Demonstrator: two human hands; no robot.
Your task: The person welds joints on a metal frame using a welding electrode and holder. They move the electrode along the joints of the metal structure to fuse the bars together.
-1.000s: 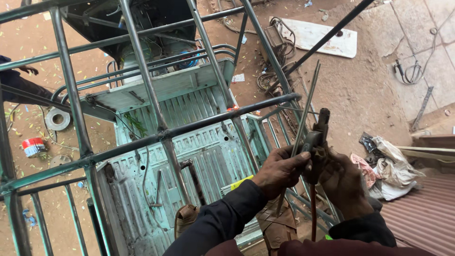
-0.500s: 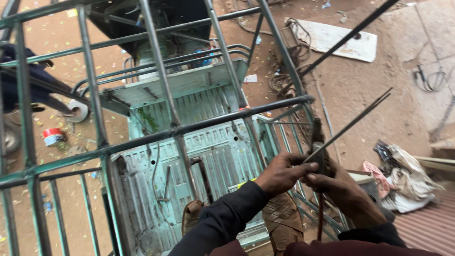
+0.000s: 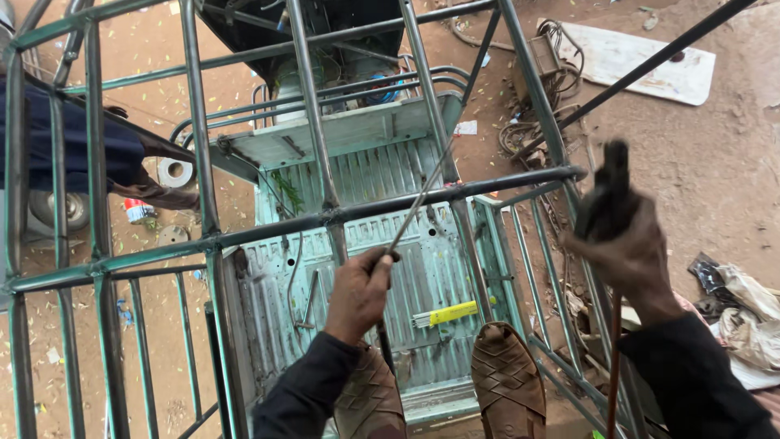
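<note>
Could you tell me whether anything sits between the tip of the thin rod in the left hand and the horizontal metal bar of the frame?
Nothing visible does. The left hand grips the thin grey metal rod, which slants up and crosses the horizontal green-grey metal frame bar near its welded joint. The right hand holds a dark clamp-like tool off to the side, apart from the rod.

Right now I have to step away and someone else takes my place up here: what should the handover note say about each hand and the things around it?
Left hand: closed on a thin welding rod that slants up toward the joint on the cross pipe.
Right hand: raised to the right, gripping a dark electrode holder; its cable hangs down.
Rod and holder are apart; the rod is not clamped in.
Both sandalled feet rest at the frame's near edge, above the green ribbed truck bed, where a yellow folding rule lies.
Another person stands lower left.
</note>
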